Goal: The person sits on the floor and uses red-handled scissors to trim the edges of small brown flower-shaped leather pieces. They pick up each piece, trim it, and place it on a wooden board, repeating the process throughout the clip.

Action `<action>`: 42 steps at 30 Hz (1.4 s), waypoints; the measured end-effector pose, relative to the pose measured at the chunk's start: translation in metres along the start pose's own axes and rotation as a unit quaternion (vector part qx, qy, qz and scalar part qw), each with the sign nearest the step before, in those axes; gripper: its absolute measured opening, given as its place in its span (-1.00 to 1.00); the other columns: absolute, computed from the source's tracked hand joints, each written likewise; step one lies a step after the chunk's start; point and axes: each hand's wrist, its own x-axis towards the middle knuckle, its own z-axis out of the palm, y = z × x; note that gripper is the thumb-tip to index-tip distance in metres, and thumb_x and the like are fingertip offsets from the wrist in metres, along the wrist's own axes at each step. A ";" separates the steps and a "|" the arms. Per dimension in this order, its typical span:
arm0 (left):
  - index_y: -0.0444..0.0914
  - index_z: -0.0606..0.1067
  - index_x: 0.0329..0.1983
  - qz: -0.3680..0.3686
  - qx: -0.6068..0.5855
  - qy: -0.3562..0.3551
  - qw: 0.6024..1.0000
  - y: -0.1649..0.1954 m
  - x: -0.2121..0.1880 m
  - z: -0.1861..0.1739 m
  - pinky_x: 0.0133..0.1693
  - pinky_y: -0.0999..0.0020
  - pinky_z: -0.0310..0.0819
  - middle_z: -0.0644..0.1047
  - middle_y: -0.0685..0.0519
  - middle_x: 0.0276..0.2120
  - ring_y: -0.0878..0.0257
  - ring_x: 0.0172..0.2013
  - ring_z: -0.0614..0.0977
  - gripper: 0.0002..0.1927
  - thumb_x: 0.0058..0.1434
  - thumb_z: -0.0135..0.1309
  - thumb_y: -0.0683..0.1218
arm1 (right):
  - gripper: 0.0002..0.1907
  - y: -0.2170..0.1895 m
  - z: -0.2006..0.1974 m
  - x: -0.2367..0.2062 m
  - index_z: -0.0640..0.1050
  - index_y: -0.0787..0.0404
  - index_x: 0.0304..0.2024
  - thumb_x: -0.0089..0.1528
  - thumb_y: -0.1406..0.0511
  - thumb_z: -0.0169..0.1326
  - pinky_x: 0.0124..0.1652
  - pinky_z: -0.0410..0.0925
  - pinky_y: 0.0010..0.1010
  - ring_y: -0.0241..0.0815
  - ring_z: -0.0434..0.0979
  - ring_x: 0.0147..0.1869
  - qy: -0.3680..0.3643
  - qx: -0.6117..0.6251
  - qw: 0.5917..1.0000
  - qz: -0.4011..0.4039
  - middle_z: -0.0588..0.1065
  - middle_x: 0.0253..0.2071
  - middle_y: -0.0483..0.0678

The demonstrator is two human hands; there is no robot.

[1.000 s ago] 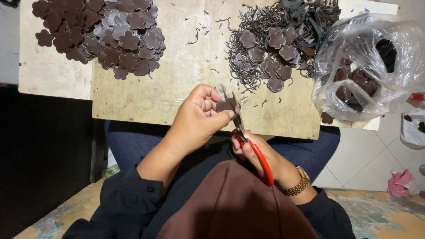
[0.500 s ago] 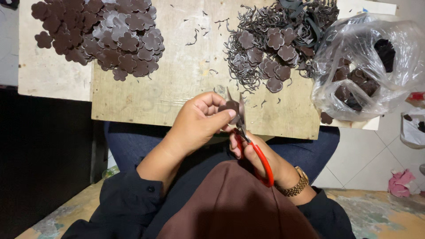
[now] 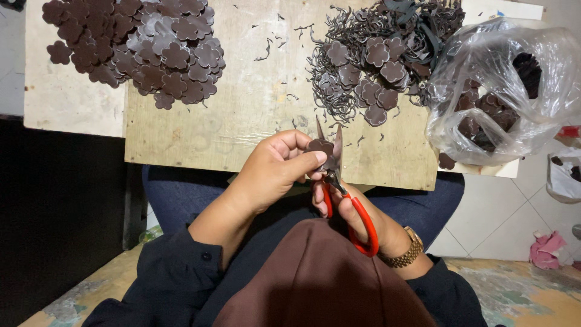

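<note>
Left hand (image 3: 275,172) grip pinches flower piece (image 3: 319,147) between open scissors (image 3: 339,181) blades.

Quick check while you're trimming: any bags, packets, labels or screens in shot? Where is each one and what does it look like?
Clear plastic bag: right end of the wooden board, crumpled and open, with dark brown pieces inside.
White packet or bag: on the floor at the far right edge, only partly in view, kind unclear.
No labels, signs or screens can be made out.
</note>
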 end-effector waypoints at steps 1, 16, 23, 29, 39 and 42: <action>-0.37 0.47 -0.22 -0.007 -0.012 -0.009 1.000 0.001 0.000 0.001 -0.35 0.42 0.48 0.57 0.00 -0.42 0.33 -0.46 0.56 -0.91 0.34 0.11 -0.22 | -0.14 0.001 -0.001 -0.001 0.30 0.35 0.26 0.36 -0.27 -0.14 -0.04 0.25 -0.47 -0.29 0.27 -0.08 0.003 0.003 1.000 0.003 0.32 -0.07 -0.09; -0.36 0.49 -0.18 0.018 0.003 0.024 1.000 -0.001 0.003 0.002 -0.25 0.45 0.52 0.58 0.02 -0.36 0.36 -0.36 0.59 -0.92 0.34 0.10 -0.21 | -0.12 0.000 0.000 0.004 0.19 0.30 0.40 0.36 -0.25 -0.17 -0.05 0.28 -0.45 -0.29 0.28 -0.08 -0.005 0.007 1.000 -0.012 0.31 -0.06 -0.10; -0.34 0.47 -0.24 -0.022 -0.046 -0.004 0.999 -0.002 0.001 0.001 -0.38 0.33 0.53 0.58 -0.01 -0.43 0.25 -0.50 0.60 -0.91 0.31 0.09 -0.19 | -0.23 0.007 0.002 0.006 0.30 0.33 0.27 0.40 -0.20 -0.21 -0.08 0.28 -0.47 -0.31 0.28 -0.14 0.027 -0.003 1.000 -0.007 0.33 -0.13 -0.11; -0.35 0.51 -0.28 -0.002 -0.003 0.014 1.000 -0.010 0.006 0.003 -0.24 0.40 0.54 0.61 0.01 -0.36 0.33 -0.35 0.61 -0.93 0.30 0.12 -0.21 | -0.36 0.009 0.003 0.006 0.36 0.29 0.00 0.43 -0.17 -0.22 -0.18 0.23 -0.49 -0.32 0.20 -0.22 0.035 0.002 0.999 -0.004 0.26 -0.27 -0.15; -0.35 0.51 -0.28 0.034 -0.010 0.022 0.999 -0.015 0.007 0.004 -0.24 0.40 0.54 0.60 0.02 -0.39 0.33 -0.36 0.60 -0.92 0.30 0.16 -0.22 | -0.45 0.009 0.005 0.008 0.33 0.24 -0.06 0.43 -0.13 -0.23 -0.23 0.18 -0.52 -0.34 0.15 -0.26 0.066 -0.018 0.998 0.002 0.23 -0.30 -0.16; -0.35 0.51 -0.29 0.027 -0.001 0.027 0.999 -0.012 0.006 0.006 -0.27 0.40 0.53 0.61 0.02 -0.39 0.34 -0.38 0.59 -0.92 0.29 0.15 -0.22 | -0.40 0.009 0.005 0.008 0.34 0.26 -0.01 0.41 -0.15 -0.20 -0.19 0.21 -0.49 -0.32 0.19 -0.23 0.050 -0.010 0.999 -0.012 0.27 -0.27 -0.14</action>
